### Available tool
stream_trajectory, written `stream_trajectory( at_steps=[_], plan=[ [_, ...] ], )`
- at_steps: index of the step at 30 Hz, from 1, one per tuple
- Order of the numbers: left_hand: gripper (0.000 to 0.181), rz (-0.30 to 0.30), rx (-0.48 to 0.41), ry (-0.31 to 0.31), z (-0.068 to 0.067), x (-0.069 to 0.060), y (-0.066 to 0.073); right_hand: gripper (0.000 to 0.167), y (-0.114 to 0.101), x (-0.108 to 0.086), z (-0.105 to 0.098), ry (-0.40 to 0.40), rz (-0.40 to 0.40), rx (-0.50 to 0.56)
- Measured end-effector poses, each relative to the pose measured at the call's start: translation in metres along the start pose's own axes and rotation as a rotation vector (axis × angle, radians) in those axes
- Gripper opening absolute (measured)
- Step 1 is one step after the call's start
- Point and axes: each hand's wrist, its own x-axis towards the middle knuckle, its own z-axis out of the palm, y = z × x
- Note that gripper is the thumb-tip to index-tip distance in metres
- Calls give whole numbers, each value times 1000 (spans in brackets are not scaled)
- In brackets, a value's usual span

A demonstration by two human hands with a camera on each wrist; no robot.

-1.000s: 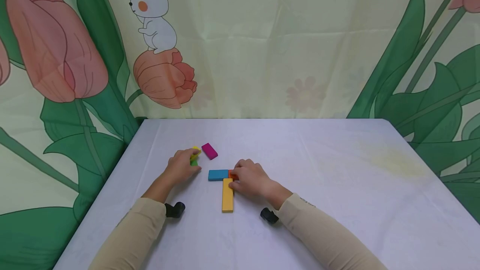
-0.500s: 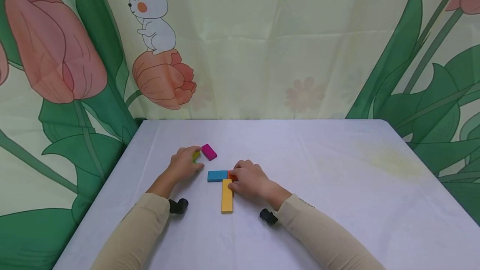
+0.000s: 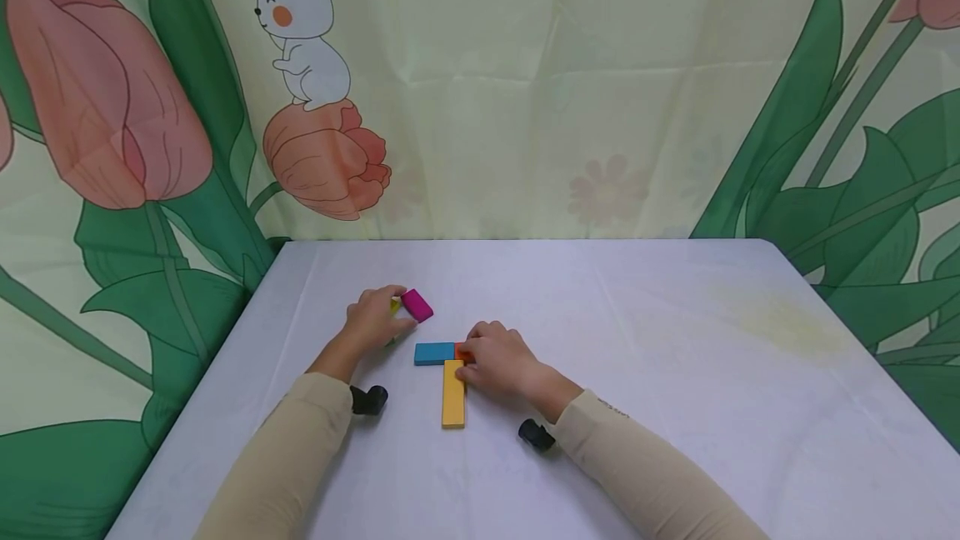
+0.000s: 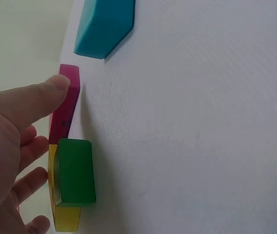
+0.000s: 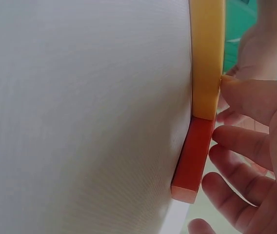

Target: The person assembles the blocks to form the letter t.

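Observation:
My left hand [image 3: 370, 319] reaches round the magenta block [image 3: 417, 305], thumb on its near side and a finger at its far side. In the left wrist view, the thumb lies on the magenta block [image 4: 65, 109], which meets a yellow block [image 4: 67, 219] with a green block [image 4: 76, 171] against it. My right hand [image 3: 501, 359] touches the red block [image 5: 193, 158] with its fingers and the orange-yellow block [image 5: 207, 58] with its thumb. The long orange-yellow block [image 3: 453, 394] extends toward me below the blue block [image 3: 434, 354] and the mostly covered red block.
A white cloth covers the table [image 3: 637, 340]; its far edge meets a curtain [image 3: 480, 107] printed with tulips and a rabbit. Black wrist devices are at the left cuff [image 3: 369, 400] and right cuff [image 3: 536, 434].
My left hand has moved rightward from the yellow and green blocks to the magenta block, its fingertips now around it. My right hand has stayed at the red and orange-yellow blocks.

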Motion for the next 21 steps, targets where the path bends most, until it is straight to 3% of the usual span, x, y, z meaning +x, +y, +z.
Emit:
stream_trajectory(
  at_steps=[15, 21],
  plan=[
    [70, -15, 40, 10, -1, 4, 1, 39, 0, 1, 1, 4, 11, -8],
    [62, -24, -5, -26, -9, 4, -13, 39, 0, 0, 2, 6, 10, -11]
  ],
)
